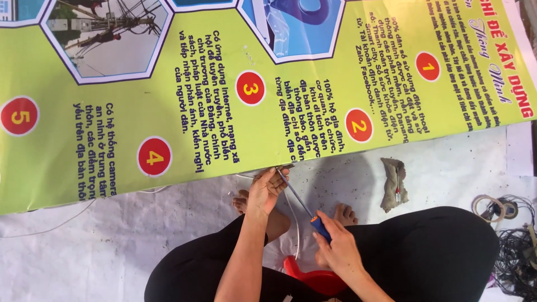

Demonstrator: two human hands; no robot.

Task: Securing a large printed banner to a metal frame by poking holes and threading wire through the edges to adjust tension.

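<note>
A large yellow-green printed banner (224,100) with red numbered discs and hexagonal pictures lies across the floor. My left hand (266,189) pinches its near edge, where a thin white wire (293,218) runs. My right hand (335,246) grips the blue and orange handle of a long screwdriver (302,206). The metal shaft slants up and left, and its tip meets the banner edge just beside my left fingers. My bare feet (343,212) rest on the floor under the tool. I sit low on a red plastic stool (313,277), in black trousers.
A white sheet (100,251) covers the floor. A crumpled brown rag (394,184) with a small tool on it lies to the right. A roll of tape (486,206) and a tangle of black cables (517,251) sit at the far right edge.
</note>
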